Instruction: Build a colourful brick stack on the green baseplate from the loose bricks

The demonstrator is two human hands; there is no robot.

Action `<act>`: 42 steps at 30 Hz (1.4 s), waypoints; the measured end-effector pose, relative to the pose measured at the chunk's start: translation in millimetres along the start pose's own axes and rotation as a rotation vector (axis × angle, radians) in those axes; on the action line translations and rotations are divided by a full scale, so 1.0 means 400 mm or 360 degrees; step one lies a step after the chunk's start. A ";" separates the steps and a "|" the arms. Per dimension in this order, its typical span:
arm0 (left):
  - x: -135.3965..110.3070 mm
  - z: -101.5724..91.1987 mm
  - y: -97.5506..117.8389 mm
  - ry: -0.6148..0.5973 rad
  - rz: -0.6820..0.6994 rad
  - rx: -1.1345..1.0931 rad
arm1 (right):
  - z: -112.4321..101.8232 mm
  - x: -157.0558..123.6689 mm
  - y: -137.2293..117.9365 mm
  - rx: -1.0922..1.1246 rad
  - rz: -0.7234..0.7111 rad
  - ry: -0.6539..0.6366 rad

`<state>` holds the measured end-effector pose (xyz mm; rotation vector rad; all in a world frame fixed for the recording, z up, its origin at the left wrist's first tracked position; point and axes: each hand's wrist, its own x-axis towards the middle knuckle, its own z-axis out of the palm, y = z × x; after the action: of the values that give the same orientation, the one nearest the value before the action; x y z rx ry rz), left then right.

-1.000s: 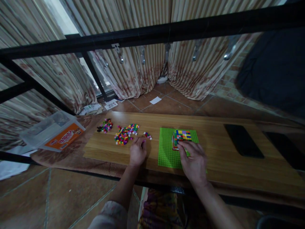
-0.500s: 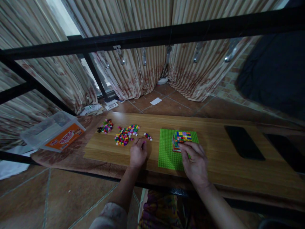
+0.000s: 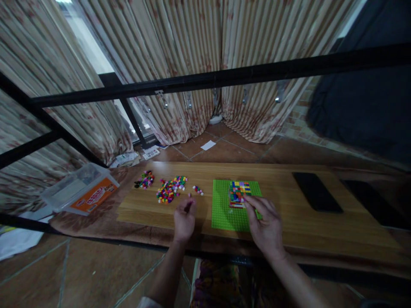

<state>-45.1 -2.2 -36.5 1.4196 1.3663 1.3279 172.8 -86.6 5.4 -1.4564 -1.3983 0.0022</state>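
Observation:
A bright green studded baseplate (image 3: 221, 218) lies on the wooden board. On it stands a low, many-coloured block of small toy bricks (image 3: 239, 188), its top a patchwork of yellow, blue, orange and lilac. My right hand (image 3: 266, 222) pinches a tiny toy brick at the near right side of this block; the fingertips mostly hide it. Left of the baseplate, my left hand (image 3: 184, 220) is turned partly palm up, fingers curled, with a small pinkish toy brick (image 3: 189, 195) at its fingertips. Just beyond it lies a little cluster of loose bricks (image 3: 198, 190).
A larger heap of mixed bricks (image 3: 168, 190) and a smaller, darker heap (image 3: 145, 179) lie to the left. A clear plastic box (image 3: 77, 184) with an orange label stands at the far left. A black flat slab (image 3: 316, 191) rests right. Behind runs a black metal rail (image 3: 192, 82).
The view has tilted up slightly. My left hand has drawn back a little from the loose bricks and turned its palm upward. My right hand remains at the brick block.

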 end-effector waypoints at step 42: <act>-0.196 0.074 0.234 -0.0409 -0.0937 -0.1010 | -0.097 -0.053 -0.071 0.0951 0.1140 -0.0008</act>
<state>11.2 -89.0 34.7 0.6558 0.9557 1.0057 170.2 -134.0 27.4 -1.3510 -0.7132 0.8066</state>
